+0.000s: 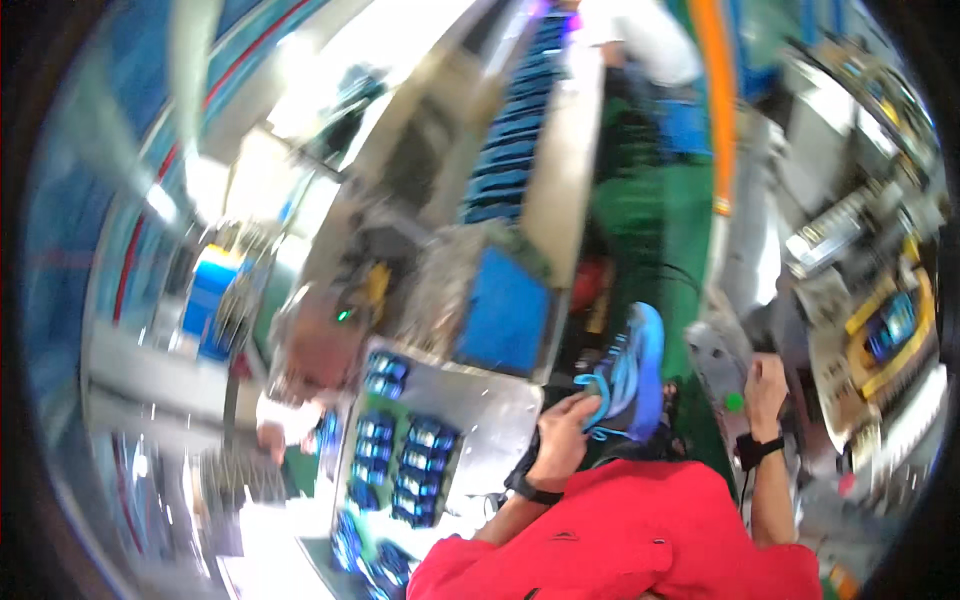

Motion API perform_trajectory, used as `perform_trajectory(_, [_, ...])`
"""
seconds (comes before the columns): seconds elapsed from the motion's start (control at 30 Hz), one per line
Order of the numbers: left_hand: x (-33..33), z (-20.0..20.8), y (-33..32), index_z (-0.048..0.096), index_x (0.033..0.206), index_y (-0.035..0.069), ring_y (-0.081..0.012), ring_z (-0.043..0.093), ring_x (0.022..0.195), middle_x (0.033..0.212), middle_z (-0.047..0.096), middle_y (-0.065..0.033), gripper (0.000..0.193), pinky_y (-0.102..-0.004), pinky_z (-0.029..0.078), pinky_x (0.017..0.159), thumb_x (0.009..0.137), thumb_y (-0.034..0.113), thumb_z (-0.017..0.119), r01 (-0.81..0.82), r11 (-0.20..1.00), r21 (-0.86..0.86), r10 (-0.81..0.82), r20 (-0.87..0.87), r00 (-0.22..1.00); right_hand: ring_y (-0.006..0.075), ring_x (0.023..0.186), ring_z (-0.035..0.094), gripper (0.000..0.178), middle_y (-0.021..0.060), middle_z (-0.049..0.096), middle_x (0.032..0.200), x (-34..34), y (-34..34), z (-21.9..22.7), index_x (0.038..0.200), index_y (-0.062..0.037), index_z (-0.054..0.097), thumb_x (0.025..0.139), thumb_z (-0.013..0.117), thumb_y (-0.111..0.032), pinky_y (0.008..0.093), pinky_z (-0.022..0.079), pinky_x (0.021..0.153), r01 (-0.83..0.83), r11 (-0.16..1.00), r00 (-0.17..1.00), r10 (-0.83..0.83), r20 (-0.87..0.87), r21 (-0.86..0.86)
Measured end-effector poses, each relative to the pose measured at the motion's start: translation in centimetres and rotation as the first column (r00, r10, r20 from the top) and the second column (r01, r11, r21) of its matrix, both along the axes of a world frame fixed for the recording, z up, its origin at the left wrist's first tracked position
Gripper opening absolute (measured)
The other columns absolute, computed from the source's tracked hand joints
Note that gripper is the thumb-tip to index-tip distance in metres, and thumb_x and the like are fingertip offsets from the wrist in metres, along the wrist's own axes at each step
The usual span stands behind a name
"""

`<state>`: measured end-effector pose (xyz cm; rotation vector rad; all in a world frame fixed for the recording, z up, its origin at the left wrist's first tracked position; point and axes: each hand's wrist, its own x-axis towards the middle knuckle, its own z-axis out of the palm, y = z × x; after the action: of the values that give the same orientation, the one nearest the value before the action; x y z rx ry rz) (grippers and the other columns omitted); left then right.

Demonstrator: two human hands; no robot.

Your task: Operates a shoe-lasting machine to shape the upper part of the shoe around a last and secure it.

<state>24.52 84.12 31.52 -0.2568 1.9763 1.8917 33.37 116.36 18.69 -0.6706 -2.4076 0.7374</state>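
Note:
My left hand [563, 437] is closed at the lacing side of a blue sneaker [640, 385], with light blue laces by its fingers. The shoe points away from me and shows its blue-violet side to the right. Farther right, my right hand [766, 388] is curled closed beside a grey machine part [718, 360], near a round green button [735, 402]. Whether anything is in its fingers is hidden by blur. Both wrists wear black bands.
At left, a metal tray [505, 410] carries several shiny dark blue pieces [420, 470]; another person [320, 345] stands beyond it. A blue panel [505, 310] and a conveyor [510, 150] with blue strips lie ahead. A yellow-edged fixture [890, 325] stands right, past an orange post [718, 110].

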Motion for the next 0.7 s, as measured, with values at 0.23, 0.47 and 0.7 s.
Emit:
perform_trajectory(0.23, [4.7, 0.2, -6.2, 0.065, 0.106, -0.003, -0.0125, 0.064, 0.08, 0.094, 0.068, -0.0062, 0.024, -0.0244, 0.053, 0.072, 0.085, 0.008, 0.068, -0.444, 0.842, 0.308, 0.335, 0.347, 0.876, 0.0376, 0.095, 0.054, 0.012, 0.0176, 0.057, 0.097, -1.4, -0.7, -12.2, 0.097, -0.0032, 0.058, 0.088, 0.052, -0.008, 0.0453, 0.044, 0.083, -0.209, 0.978, 0.975, 0.207, 0.079, 0.021])
perform_trajectory(0.47, [6.3, -2.0, -16.4, 0.07, 0.094, 0.0, -0.014, 0.063, 0.071, 0.082, 0.068, -0.0034, 0.022, -0.0242, 0.048, 0.061, 0.076, 0.011, 0.076, -0.734, 0.655, 0.18, 0.659, 0.338, 0.671, 0.0342, 0.087, 0.057, 0.013, 0.015, 0.055, 0.094, -5.3, -1.6, -6.7, 0.1, -0.0011, 0.056, 0.089, 0.056, -0.008, 0.0411, 0.045, 0.076, -0.063, 0.996, 0.992, 0.056, 0.116, 0.057])
perform_trajectory(0.7, [2.5, -5.0, -30.3, 0.069, 0.086, 0.001, -0.017, 0.06, 0.066, 0.079, 0.064, -0.0054, 0.02, -0.0306, 0.044, 0.055, 0.071, 0.012, 0.076, -0.932, 0.362, 0.025, 0.909, 0.213, 0.359, 0.0161, 0.076, 0.058, 0.013, 0.0079, 0.062, 0.093, -23.5, -12.9, 12.0, 0.104, -0.0025, 0.062, 0.091, 0.06, -0.006, 0.0278, 0.046, 0.067, -0.522, 0.851, 0.791, 0.511, -0.337, 0.066])
